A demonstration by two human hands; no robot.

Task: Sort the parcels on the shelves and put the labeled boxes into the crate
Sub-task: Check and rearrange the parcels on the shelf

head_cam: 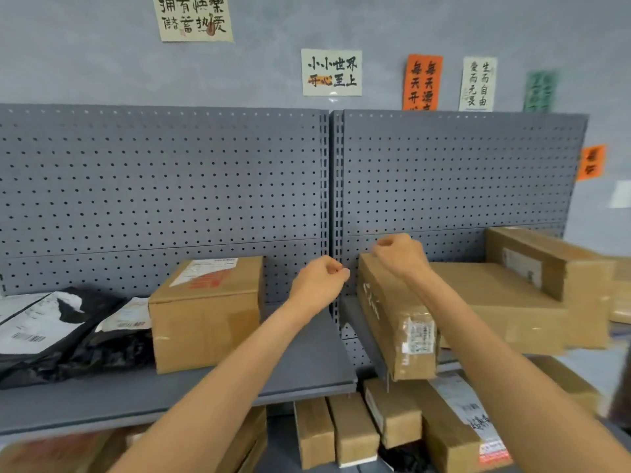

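My left hand [319,281] is a loose fist in the air above the bare right end of the left shelf [307,363], holding nothing. My right hand [401,254] is curled over the far top corner of a long labeled cardboard box [392,319] that lies tilted on the left end of the right shelf, its end sticking out past the shelf's front edge. Whether the fingers actually clamp the box is hidden. A labeled box [205,315] stands upright on the left shelf, left of my left hand. No crate is in view.
Black mailer bags with white labels [61,332] lie at the left end of the left shelf. A wide flat box [495,302] with a smaller labeled box [546,261] on top fills the right shelf. Several cardboard boxes [351,431] stand on the lower shelf. A grey pegboard [170,186] backs everything.
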